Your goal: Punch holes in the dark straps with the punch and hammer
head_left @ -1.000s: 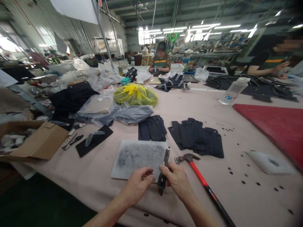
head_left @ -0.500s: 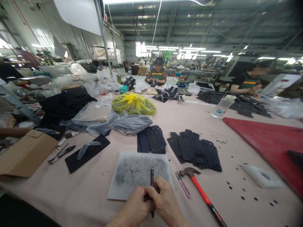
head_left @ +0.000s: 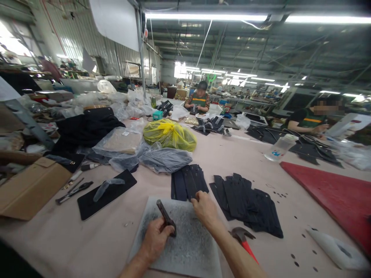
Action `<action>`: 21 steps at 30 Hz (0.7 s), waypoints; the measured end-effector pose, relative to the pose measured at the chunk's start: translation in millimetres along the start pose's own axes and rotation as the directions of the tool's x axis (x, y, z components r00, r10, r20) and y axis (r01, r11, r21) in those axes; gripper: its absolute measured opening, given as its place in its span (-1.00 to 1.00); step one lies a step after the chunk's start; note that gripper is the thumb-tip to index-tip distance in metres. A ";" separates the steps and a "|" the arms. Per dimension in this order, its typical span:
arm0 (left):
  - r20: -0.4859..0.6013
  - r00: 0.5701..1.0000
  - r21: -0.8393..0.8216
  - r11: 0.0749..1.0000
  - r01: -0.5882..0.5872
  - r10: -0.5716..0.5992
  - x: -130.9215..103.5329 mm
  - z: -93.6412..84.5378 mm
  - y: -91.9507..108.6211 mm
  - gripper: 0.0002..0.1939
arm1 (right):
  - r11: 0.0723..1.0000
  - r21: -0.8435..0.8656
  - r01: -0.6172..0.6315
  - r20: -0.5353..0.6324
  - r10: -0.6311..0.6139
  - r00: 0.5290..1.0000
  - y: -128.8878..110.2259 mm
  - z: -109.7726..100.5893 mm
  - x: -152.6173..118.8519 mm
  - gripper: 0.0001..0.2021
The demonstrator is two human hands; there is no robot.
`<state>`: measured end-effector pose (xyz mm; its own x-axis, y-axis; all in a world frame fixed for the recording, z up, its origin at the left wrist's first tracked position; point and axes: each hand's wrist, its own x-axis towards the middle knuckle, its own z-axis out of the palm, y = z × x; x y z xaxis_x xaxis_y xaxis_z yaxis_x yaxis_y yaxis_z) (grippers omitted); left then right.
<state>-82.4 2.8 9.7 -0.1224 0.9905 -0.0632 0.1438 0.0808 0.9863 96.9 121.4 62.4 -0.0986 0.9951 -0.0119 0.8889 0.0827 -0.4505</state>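
Note:
My left hand (head_left: pixel 156 235) is closed around a dark metal punch (head_left: pixel 166 216), held tilted over the grey slab (head_left: pixel 182 258). The punch's lower end is close to the slab's worn surface; I cannot tell whether they touch. My right hand (head_left: pixel 205 210) is at the near edge of the left stack of dark flat pieces (head_left: pixel 188 179). Its fingers are curled together there, and what lies between the fingertips is hidden. A second, fanned pile of dark pieces (head_left: pixel 243 200) lies to the right. The hammer (head_left: pixel 242 235) with a red handle is partly covered by my right forearm.
A dark panel (head_left: pixel 107 193) and a cardboard box (head_left: pixel 37 185) lie left. Behind are a yellow bag (head_left: pixel 171 135) and plastic-wrapped bundles. On the right are a bottle (head_left: pixel 281 146), a red board (head_left: pixel 327 189) and small black discs. Two people sit across the table.
My hands have parted. The punch, upright between both hands before, is now tilted in my left hand alone, while my right hand has moved forward to the left stack. The view has shifted.

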 end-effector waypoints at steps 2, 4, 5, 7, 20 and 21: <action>-0.022 1.000 0.027 1.000 0.000 0.001 -0.5 1.0 -5.9 -0.84 | 0.997 -0.076 0.005 0.012 -0.004 1.000 -12.2 10.7 13.6 -0.86; -0.018 1.000 0.041 0.999 -0.008 0.009 -1.3 2.3 -6.2 -0.86 | 0.992 -0.126 0.011 0.030 -0.007 1.000 -26.4 22.2 24.1 -0.79; -0.017 1.000 0.046 0.999 -0.012 0.013 -1.4 2.9 -5.1 -0.87 | 0.990 -0.144 0.011 0.039 -0.006 0.999 -33.3 28.0 28.7 -0.73; -0.026 0.999 0.059 0.998 -0.018 0.019 -1.0 3.7 -2.2 -0.89 | 0.986 -0.166 0.003 0.055 0.007 0.998 -44.7 39.1 36.7 -0.63; -0.002 1.000 0.094 0.995 -0.014 0.014 2.4 0.1 -1.9 -0.83 | 0.981 0.159 -0.113 0.083 0.100 0.991 -15.8 18.8 50.2 -0.79; 0.000 1.000 0.088 0.996 -0.013 0.013 2.6 -0.1 -2.1 -0.82 | 0.972 0.204 -0.114 0.075 0.101 0.992 -6.7 10.5 40.0 -0.79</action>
<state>-83.1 5.2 7.5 -0.1205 0.9914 -0.0506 0.2314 0.0776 0.9698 82.3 160.0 55.7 -0.0417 0.9914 -0.1238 0.7841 -0.0443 -0.6191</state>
